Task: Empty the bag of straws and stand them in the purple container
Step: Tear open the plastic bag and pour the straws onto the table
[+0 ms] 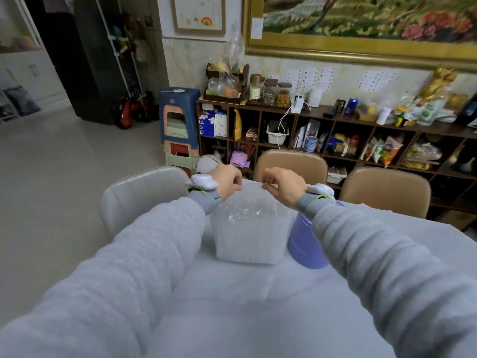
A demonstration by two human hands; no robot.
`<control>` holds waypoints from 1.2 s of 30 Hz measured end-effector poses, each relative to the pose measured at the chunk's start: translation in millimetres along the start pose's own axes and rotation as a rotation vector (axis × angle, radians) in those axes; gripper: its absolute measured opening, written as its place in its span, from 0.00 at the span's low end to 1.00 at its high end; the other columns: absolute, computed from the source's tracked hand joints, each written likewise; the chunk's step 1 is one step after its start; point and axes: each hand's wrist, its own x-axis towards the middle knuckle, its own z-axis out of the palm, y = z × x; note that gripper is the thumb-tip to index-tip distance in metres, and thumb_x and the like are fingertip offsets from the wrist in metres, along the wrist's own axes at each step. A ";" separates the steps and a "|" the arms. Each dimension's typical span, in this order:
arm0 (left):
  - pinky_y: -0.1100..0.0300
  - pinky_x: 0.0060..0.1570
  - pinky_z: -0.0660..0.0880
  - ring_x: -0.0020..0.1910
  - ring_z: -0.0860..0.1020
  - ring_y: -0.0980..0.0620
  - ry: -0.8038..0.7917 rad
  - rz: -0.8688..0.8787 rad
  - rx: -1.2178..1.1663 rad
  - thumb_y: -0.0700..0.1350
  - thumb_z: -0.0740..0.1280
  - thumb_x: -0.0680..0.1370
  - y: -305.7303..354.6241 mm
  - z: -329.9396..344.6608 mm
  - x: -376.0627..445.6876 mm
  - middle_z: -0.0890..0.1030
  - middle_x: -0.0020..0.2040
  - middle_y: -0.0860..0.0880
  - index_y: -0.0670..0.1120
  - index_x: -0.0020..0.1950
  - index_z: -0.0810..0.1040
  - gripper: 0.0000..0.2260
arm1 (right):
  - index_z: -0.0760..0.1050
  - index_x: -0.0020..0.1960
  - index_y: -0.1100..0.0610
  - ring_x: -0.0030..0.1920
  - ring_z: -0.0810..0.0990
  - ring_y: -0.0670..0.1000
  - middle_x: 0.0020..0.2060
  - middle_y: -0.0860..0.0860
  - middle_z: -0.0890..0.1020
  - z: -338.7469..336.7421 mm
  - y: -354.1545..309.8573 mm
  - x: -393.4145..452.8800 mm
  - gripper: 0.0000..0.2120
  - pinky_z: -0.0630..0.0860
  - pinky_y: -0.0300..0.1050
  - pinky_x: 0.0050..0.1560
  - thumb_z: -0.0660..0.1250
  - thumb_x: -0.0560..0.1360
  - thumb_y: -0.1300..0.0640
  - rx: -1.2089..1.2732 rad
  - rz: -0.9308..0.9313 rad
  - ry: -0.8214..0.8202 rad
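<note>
Item: bag of straws [249, 228]. Clear plastic, filled with pale straws, standing upright on the table [258, 306], which carries a light covering. All positions below are given from this bag.

Left hand [227, 180]: at the bag's top edge, left end, fingers curled, pinching the plastic.

Right hand [281, 186]: at the bag's top edge, right end, fingers curled, pinching the plastic. The strip of film between the two hands is drawn taut.

Both wrists carry white devices on grey straps; both arms wear grey knitted sleeves.

Purple container [303, 248]: just beside the bag, on its right, standing on the table. Its upper part is hidden under the right forearm, so its contents cannot be told.

Chairs: one grey [139, 195] beyond the bag to the left; two tan [291, 164] beyond it and to the right.

Dark wooden shelf unit [335, 130]: well behind the bag, against the wall, holding jars, boxes and packets.
</note>
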 end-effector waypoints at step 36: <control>0.54 0.70 0.61 0.73 0.63 0.43 -0.292 -0.510 -0.434 0.53 0.62 0.79 -79.4 129.7 -72.1 0.59 0.75 0.39 0.39 0.76 0.54 0.31 | 0.59 0.73 0.60 0.51 0.70 0.54 0.62 0.55 0.72 165.7 23.7 -125.6 0.30 0.71 0.45 0.52 0.62 0.77 0.46 0.492 0.861 -0.646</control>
